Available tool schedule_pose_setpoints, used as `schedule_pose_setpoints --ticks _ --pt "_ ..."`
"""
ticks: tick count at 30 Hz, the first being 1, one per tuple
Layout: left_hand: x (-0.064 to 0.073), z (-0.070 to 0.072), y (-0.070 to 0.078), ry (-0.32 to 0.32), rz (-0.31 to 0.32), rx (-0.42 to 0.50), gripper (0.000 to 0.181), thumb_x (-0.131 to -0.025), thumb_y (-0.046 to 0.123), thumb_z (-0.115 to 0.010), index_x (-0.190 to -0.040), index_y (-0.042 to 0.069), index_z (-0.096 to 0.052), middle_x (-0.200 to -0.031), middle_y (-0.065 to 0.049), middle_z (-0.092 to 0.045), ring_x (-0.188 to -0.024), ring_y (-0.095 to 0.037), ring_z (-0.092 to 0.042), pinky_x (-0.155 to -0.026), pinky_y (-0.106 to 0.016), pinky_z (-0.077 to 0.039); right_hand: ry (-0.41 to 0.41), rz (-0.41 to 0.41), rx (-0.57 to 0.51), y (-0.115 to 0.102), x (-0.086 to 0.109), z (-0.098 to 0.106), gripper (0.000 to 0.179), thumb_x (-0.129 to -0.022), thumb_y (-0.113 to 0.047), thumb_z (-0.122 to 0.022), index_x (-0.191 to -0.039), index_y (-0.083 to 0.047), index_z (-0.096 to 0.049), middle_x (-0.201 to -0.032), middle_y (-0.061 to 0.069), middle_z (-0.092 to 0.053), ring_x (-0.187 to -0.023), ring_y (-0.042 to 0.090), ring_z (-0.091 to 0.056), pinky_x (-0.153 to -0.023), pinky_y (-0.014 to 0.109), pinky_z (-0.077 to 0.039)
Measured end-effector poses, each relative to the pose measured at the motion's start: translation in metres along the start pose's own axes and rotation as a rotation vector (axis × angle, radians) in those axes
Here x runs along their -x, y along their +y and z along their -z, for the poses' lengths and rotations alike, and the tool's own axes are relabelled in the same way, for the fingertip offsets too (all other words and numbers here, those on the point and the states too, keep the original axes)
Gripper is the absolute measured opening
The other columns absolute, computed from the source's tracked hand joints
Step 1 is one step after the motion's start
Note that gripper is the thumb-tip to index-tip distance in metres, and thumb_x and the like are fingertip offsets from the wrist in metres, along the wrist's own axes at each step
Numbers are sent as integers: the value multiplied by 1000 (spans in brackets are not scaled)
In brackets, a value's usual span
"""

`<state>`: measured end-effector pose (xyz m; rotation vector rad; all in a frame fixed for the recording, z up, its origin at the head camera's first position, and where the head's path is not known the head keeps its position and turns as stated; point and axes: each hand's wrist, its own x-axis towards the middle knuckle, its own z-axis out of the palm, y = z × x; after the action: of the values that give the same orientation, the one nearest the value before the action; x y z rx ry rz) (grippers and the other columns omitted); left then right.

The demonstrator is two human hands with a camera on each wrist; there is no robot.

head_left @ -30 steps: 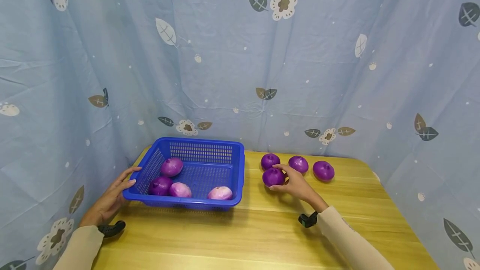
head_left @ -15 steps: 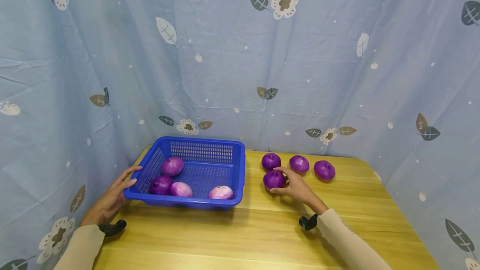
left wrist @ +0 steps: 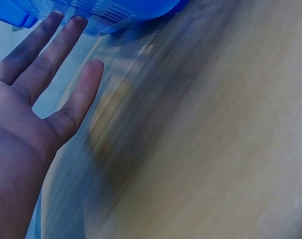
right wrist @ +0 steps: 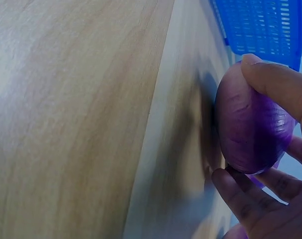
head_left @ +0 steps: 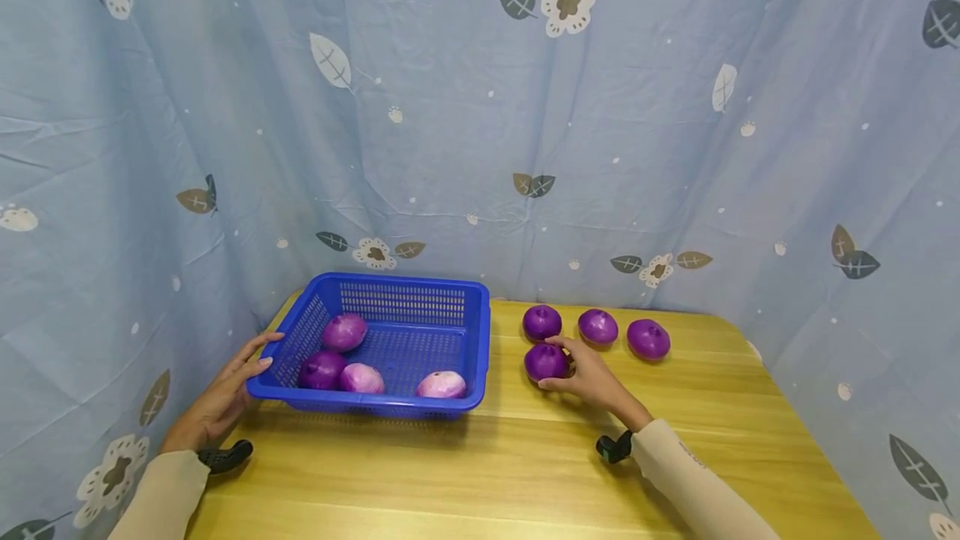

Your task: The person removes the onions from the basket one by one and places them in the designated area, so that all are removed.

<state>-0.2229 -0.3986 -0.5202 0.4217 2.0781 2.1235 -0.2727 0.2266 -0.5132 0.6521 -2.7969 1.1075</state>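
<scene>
My right hand (head_left: 594,375) has its thumb and fingers curled round a purple onion (head_left: 546,363) at the table's right half. The right wrist view shows the thumb on top of this onion (right wrist: 250,122) and fingertips low on its other side, close to the wood. At the left, my left hand (head_left: 221,398) rests its extended fingertips against the left side of a blue plastic basket (head_left: 375,401). Those fingers (left wrist: 46,74) are spread and straight in the left wrist view. Several onions lie in the basket, among them a pale pink one (head_left: 441,385) at its front right.
Behind and beside my right hand sit three more onions: one at the back (head_left: 542,322), one in the middle (head_left: 597,327) and one at the right (head_left: 648,340). A blue floral curtain (head_left: 465,123) encloses the wooden table (head_left: 420,473) at the back and sides.
My right hand and its onion have barely moved, shifting slightly toward the table's front edge. The left hand and the basket hold their places.
</scene>
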Motion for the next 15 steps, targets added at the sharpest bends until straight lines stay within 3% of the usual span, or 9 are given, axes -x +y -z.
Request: schedule_pose_setpoints --ticks 8,15 --pt "0 -1 2 1 -10 -18 48 -113 20 -37 -160 26 -31 -146 7 -33 -117 -10 -61 -91 -32 -56 -21 5 26 -2 0 5 82 -79 -39 -90 -146 -10 -53 -138 12 -59 -112 30 -61 -94 48 -53" --pt "1 -4 1 34 5 -30 48 -112 21 -40 -159 25 -32 -145 4 -33 -116 -11 -62 -91 -32 -56 8 49 39 -7 -4 14 81 -80 -41 -89 -145 -6 -55 -139 15 -59 -115 42 -58 -94 56 -51"
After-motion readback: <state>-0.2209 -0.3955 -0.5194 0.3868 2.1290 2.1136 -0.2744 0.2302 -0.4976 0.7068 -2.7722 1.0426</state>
